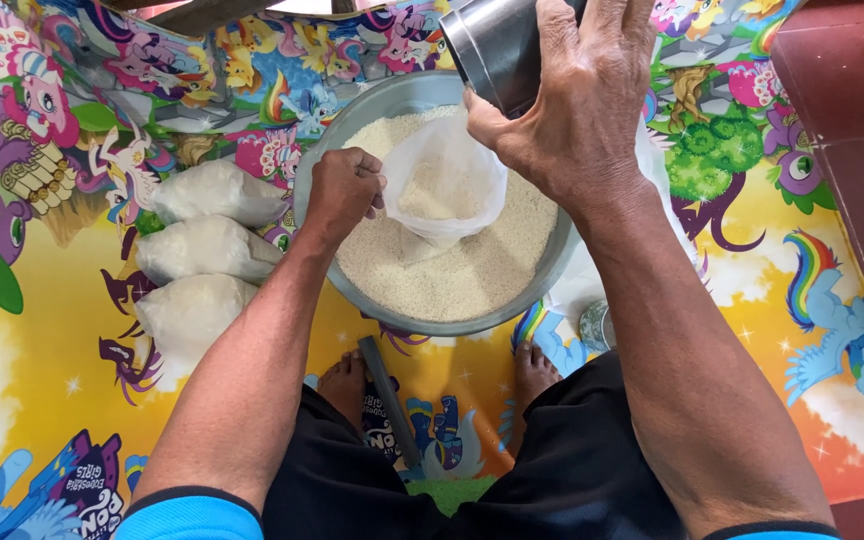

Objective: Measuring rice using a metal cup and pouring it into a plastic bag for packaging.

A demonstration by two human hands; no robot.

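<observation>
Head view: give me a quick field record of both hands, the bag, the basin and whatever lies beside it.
left hand: holds the clear bag open at its rim
right hand: tilts a metal cup over the bag
bag contents: some rice
basin: grey, round, holds rice
beside basin: three filled bags, on its left
surface: cartoon-print mat

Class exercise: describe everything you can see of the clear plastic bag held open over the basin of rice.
The clear plastic bag is thin, translucent and soft, its mouth pulled wide open and facing up. It is partly filled with white rice, which gathers in its sagging bottom. It hangs over the rice in the round grey basin. The left hand pinches its left rim; the right hand, which grips a tilted metal cup, touches its right rim.
</observation>
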